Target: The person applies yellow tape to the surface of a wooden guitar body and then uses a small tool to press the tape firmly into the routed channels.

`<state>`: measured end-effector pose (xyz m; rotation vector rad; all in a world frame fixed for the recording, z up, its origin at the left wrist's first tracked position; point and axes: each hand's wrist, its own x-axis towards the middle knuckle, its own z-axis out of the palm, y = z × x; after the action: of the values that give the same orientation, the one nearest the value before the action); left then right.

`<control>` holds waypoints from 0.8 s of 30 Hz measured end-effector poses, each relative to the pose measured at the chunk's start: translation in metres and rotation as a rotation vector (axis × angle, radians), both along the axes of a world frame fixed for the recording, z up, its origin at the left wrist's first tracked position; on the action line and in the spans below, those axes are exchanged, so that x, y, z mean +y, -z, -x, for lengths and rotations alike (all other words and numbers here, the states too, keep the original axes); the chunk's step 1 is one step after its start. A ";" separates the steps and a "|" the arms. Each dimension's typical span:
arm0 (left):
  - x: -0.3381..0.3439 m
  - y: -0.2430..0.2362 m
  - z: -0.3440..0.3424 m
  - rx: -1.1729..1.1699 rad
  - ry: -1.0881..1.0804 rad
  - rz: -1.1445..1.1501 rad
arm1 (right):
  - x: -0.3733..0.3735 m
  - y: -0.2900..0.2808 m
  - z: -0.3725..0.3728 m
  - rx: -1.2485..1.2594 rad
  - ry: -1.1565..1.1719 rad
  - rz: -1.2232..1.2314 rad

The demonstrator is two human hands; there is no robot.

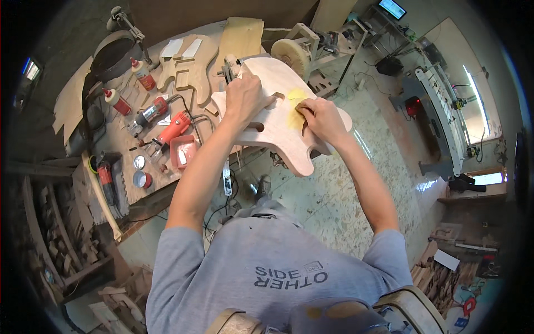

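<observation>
A pale, unfinished wooden guitar body (283, 142) is in front of me at the bench's right edge, with cut-out openings and rounded horns. My left hand (245, 100) is closed on its left part, fingers curled and the thumb reaching toward a cut-out. My right hand (321, 118) presses on the right part, thumb and fingers pinched together beside a yellow patch (295, 100) on the wood. Whatever those fingertips hold, if anything, is hidden. What supports the body from below is mostly covered.
On the workbench (119, 186) lie a second guitar body (203, 64), two red-and-white glue bottles (143, 75), red power tools (175, 127), a red tray (184, 151) and small cans (142, 178). Beyond stands a round buffing wheel (290, 58). A large grey machine (431, 117) is at right.
</observation>
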<state>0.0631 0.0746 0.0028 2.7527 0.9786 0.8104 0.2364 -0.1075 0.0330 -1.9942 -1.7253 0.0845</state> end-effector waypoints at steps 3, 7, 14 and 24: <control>-0.002 -0.003 0.000 0.022 -0.027 0.038 | -0.005 -0.008 0.014 0.042 -0.050 0.028; 0.000 -0.004 0.003 0.010 -0.021 0.016 | -0.011 -0.018 0.025 0.275 -0.067 0.070; 0.001 0.000 0.000 -0.014 -0.015 0.001 | -0.012 -0.023 -0.007 0.320 0.007 0.009; 0.004 0.003 0.001 0.007 0.007 0.061 | -0.024 0.001 0.004 -0.196 -0.314 -0.103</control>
<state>0.0617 0.0784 -0.0006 2.7083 0.9783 0.7571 0.2327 -0.1319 0.0324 -1.6909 -2.1122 -0.0951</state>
